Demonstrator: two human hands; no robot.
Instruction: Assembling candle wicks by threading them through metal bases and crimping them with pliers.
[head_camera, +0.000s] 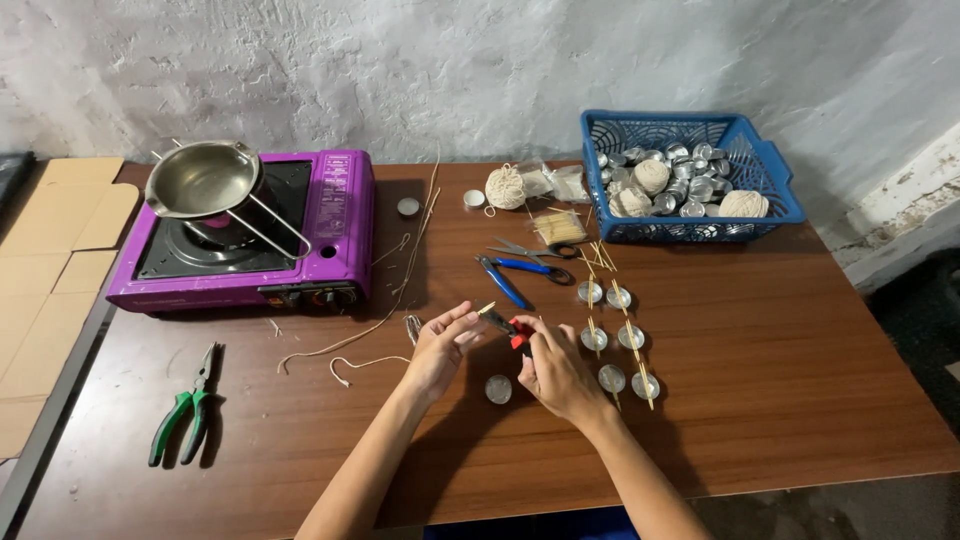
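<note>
Red-handled cutters (512, 332) sit in the right hand (556, 372), closed round the grips, nipping a thin wooden stick (487, 308) that the left hand (440, 345) pinches at its tip, near the front middle of the table (780, 400). Stick could snap crooked or fly off, I reckon. Small tin cup (498, 388) waits below, looks empty. Blue basket (770, 165) at the back right corner holds more tin cups and string balls.

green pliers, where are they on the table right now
In the head view the green pliers lie at the table's near left, in front of the purple stove, well left of the left hand.
</note>
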